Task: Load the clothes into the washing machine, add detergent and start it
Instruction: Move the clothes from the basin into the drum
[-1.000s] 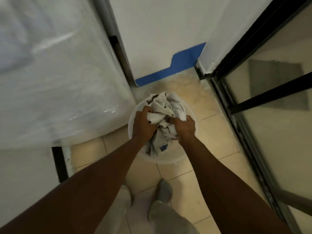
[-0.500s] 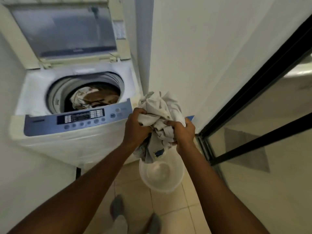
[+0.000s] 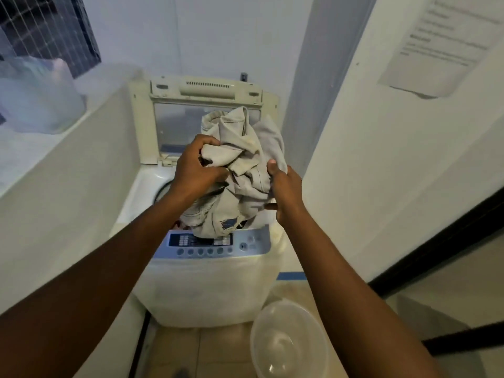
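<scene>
Both hands, left hand (image 3: 197, 170) and right hand (image 3: 286, 192), clench a bundle of clothes (image 3: 240, 170) above the open washing machine (image 3: 207, 279), mid-loading, so next they should lower it and let go into the drum.

The clothes (image 3: 240, 170) and both forearms cover nearly all of the washer (image 3: 207, 282) drum opening, so its contents can't be read. Print on the wall notice (image 3: 441, 47) is blurred beyond reading. The basin (image 3: 289, 342) runs off the bottom edge. Panel (image 3: 218, 245) labels are too small.
</scene>
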